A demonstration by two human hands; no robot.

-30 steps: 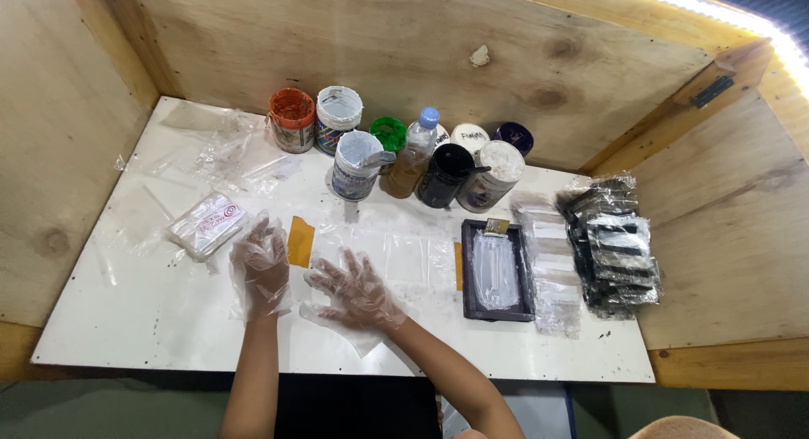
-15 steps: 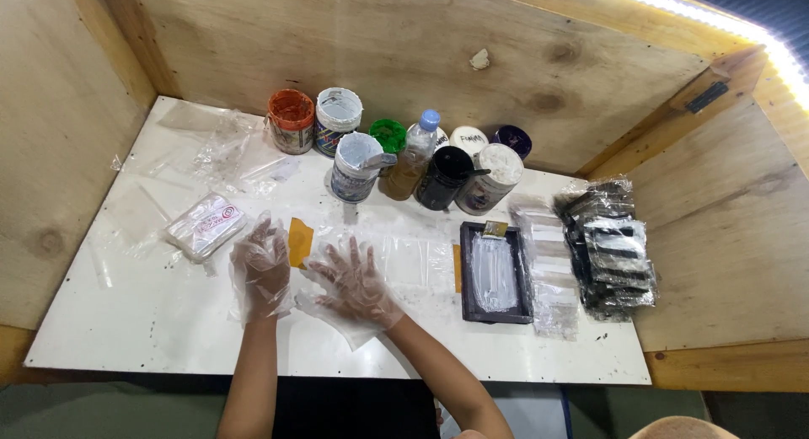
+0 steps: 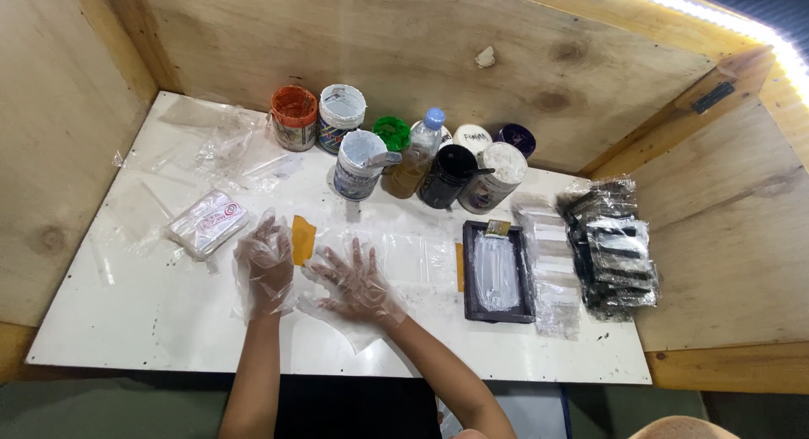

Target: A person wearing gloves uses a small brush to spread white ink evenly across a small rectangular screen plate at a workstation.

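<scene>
Both hands wear loose clear plastic gloves and lie flat on the white table. My left hand rests palm down with its fingertips beside a small orange card. My right hand is spread, fingers apart, on clear plastic sheeting. Neither hand grips anything. A white wrapped packet lies just left of the left hand.
Several paint jars and a plastic bottle stand in a row at the back. A dark tray with white paint lies to the right, then clear bags and a stack of dark packets. Crumpled plastic sits back left. Wooden walls enclose the table.
My right hand has shifted slightly toward the left hand; otherwise both hands stay flat on the table.
</scene>
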